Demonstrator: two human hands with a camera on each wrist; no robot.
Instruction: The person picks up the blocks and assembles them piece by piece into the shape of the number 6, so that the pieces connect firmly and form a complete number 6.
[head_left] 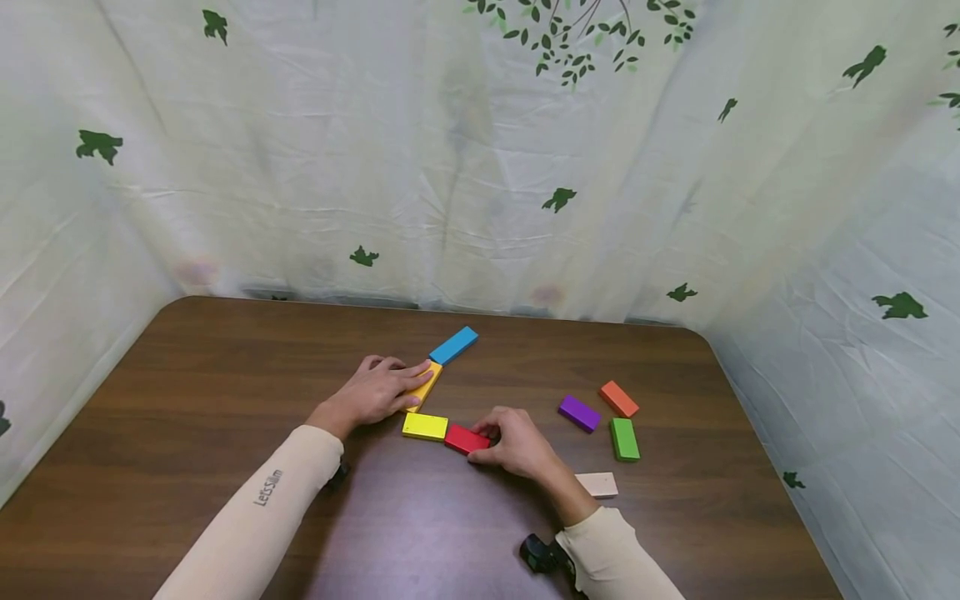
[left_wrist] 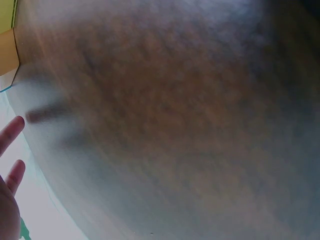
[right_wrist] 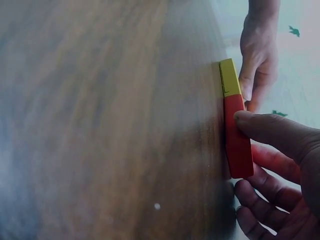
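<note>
My right hand (head_left: 517, 446) pinches a red block (head_left: 467, 439) between thumb and fingers at its right end. In the right wrist view, the thumb presses on the side of the red block (right_wrist: 237, 137), whose far end meets a yellow block (right_wrist: 230, 77). With fairly straight fingers, my left hand (head_left: 378, 390) rests over an orange-yellow block (head_left: 426, 388) and partly hides it. Beyond that block's far end lies a blue block (head_left: 454, 344), and near its lower end is the yellow block (head_left: 425, 427). Together these blocks form a bent line on the table.
To the right on the brown wooden table (head_left: 225, 400) lie a purple block (head_left: 579, 413), an orange block (head_left: 618, 399) and a green block (head_left: 625, 440). A pale wooden block (head_left: 597, 484) is partly behind the right wrist. A white curtain (head_left: 420, 167) surrounds the table's back and sides.
</note>
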